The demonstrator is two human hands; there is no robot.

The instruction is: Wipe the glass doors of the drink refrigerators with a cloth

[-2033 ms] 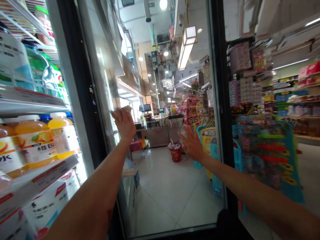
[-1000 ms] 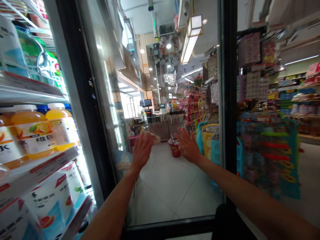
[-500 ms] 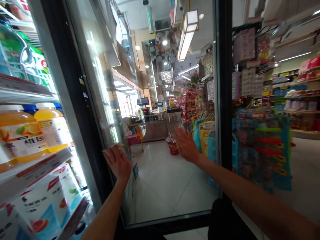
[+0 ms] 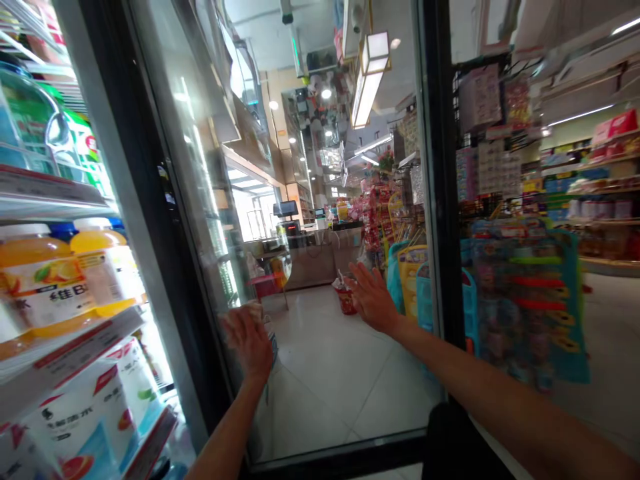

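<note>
A black-framed glass door [image 4: 320, 380] of a drinks fridge stands swung out before me. Low on its left side, my left hand [image 4: 251, 343] presses a pale cloth [image 4: 255, 309] against the pane, palm down over it; the fingers are slightly blurred and most of the cloth is hidden under them. My right hand [image 4: 373, 299] lies flat on the same pane nearer the right frame, fingers spread and holding nothing.
Fridge shelves at left hold orange drink bottles [image 4: 103, 260] and white cartons [image 4: 83, 420]. Right of the door hangs a rack of packaged toys [image 4: 530, 300]. Through the glass show a counter [image 4: 310, 263], a red bucket [image 4: 345, 300] and a tiled floor.
My left hand has slid a little right and down across the glass with the cloth. My right hand stays almost in place on the pane. The view has shifted slightly.
</note>
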